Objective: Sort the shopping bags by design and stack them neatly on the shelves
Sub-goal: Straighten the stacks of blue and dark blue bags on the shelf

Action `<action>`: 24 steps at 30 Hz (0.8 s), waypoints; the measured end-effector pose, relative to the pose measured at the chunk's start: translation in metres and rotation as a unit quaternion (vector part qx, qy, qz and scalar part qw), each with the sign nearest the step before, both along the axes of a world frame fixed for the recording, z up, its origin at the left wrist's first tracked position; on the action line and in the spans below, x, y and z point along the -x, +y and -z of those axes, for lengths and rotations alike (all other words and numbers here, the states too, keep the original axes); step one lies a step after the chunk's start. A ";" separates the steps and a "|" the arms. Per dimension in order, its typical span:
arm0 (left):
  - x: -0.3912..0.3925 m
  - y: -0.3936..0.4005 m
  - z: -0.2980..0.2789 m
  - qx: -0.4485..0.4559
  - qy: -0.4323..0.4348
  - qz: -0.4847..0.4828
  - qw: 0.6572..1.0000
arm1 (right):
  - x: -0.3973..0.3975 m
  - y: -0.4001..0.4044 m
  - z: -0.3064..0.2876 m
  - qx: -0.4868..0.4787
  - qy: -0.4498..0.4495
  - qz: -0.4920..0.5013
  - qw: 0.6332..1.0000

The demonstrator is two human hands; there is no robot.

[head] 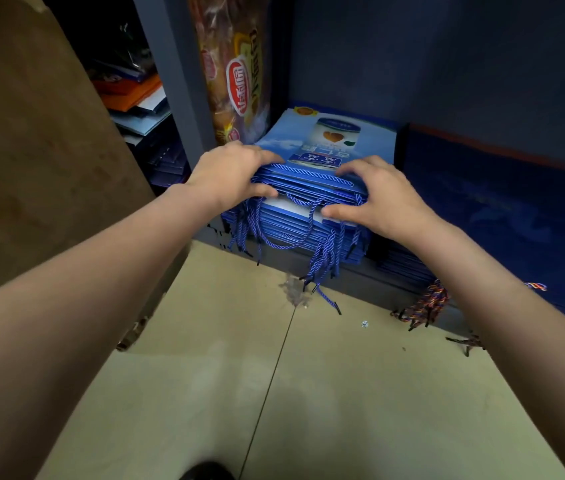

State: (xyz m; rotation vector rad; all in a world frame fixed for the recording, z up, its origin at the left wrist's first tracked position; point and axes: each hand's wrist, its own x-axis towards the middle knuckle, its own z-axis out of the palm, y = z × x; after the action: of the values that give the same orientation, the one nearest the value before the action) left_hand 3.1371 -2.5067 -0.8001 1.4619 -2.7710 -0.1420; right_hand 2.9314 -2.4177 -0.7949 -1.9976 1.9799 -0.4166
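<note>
A stack of flat blue shopping bags printed with a white can and a heart lies on the bottom shelf, blue rope handles hanging over its front edge. My left hand grips the upper part of the stack at its front left corner, fingers on top and thumb under several bags. My right hand grips the same upper bundle at the front right, fingers on top, thumb pressed into the edge. To the right lies a stack of darker blue bags with multicoloured rope handles.
An orange-brown printed bag stands upright behind the left hand against the grey shelf post. Orange, white and dark bags are piled in the neighbouring bay. A brown cardboard sheet leans at left. Beige floor tiles lie below.
</note>
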 end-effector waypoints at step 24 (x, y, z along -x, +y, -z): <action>0.011 0.021 0.024 0.188 0.002 0.067 0.980 | -0.033 -0.014 0.030 0.100 0.240 0.066 0.963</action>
State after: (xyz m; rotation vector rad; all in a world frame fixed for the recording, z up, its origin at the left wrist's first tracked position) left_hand 3.1263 -2.4860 -0.8246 1.1813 -2.6938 0.3574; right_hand 2.9649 -2.4312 -0.8251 -2.2635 2.4548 -0.1735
